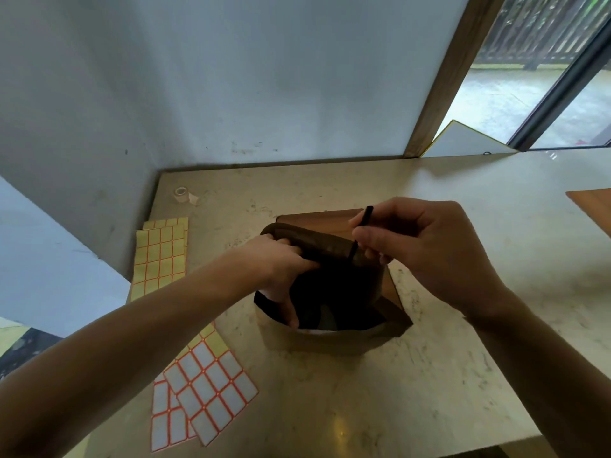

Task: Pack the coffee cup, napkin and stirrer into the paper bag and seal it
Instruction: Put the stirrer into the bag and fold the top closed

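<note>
A brown paper bag (334,340) stands open on the marble counter (413,375), its mouth facing me. My left hand (281,276) grips the bag's left rim, thumb and fingers holding the mouth apart. My right hand (420,249) pinches a thin black stirrer (362,231) above the bag's far rim, its lower end dipping into the opening. Deep in the dark interior a rounded dark shape (325,317) shows, probably the coffee cup's lid. A strip of white (317,331), maybe the napkin, lies at the near edge inside.
Sheets of orange-edged sticker labels lie to the left (162,256) and at the front left (206,388). A small roll of tape (181,194) sits near the back wall. A wooden board (593,209) reaches in at the right edge. The wall closes the back and left.
</note>
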Motion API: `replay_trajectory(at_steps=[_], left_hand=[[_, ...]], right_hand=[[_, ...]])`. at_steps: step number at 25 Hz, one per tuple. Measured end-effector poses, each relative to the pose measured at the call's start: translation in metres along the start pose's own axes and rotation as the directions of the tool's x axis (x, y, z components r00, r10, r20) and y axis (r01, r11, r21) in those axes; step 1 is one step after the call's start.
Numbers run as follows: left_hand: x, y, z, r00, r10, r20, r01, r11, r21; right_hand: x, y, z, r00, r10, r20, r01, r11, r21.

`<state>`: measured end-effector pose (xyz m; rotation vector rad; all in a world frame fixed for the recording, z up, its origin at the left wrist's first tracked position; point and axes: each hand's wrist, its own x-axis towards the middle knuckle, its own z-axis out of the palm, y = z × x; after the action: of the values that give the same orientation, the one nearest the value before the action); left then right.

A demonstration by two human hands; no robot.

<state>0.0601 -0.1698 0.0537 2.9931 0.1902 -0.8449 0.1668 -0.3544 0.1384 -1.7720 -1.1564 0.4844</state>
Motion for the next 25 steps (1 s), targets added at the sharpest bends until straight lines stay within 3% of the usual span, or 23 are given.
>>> replay_trajectory(at_steps=[4, 8, 14, 19, 22, 25], left_hand=[[-0.001, 0.001, 0.003, 0.999, -0.008, 0.031, 0.008, 1.000, 0.001], [0.001, 0.004, 0.001, 0.999, -0.018, 0.048, 0.015, 0.999, 0.045], [0.007, -0.002, 0.009, 0.996, -0.065, 0.064, 0.062, 0.997, 0.049], [0.004, -0.006, 0.013, 0.999, -0.042, 0.034, 0.040, 0.998, 0.047], [0.003, -0.007, 0.012, 0.999, -0.037, 0.014, 0.036, 0.999, 0.021], [0.000, -0.005, 0.011, 1.000, -0.027, -0.002, 0.027, 0.999, 0.033]], right_hand=[[0.008, 0.022, 0.025, 0.981, 0.136, 0.135, -0.111, 0.977, -0.182], [0.031, 0.053, 0.068, 0.899, 0.230, 0.373, 0.016, 0.832, -0.554], [0.039, 0.086, 0.110, 0.827, 0.419, 0.376, 0.045, 0.617, -0.786], [0.037, 0.107, 0.112, 0.805, 0.532, 0.263, -0.192, 0.653, -0.732], [0.033, 0.116, 0.111, 0.773, 0.606, 0.184, -0.433, 0.718, -0.545], [0.031, 0.120, 0.117, 0.751, 0.637, 0.171, -0.507, 0.724, -0.468]])
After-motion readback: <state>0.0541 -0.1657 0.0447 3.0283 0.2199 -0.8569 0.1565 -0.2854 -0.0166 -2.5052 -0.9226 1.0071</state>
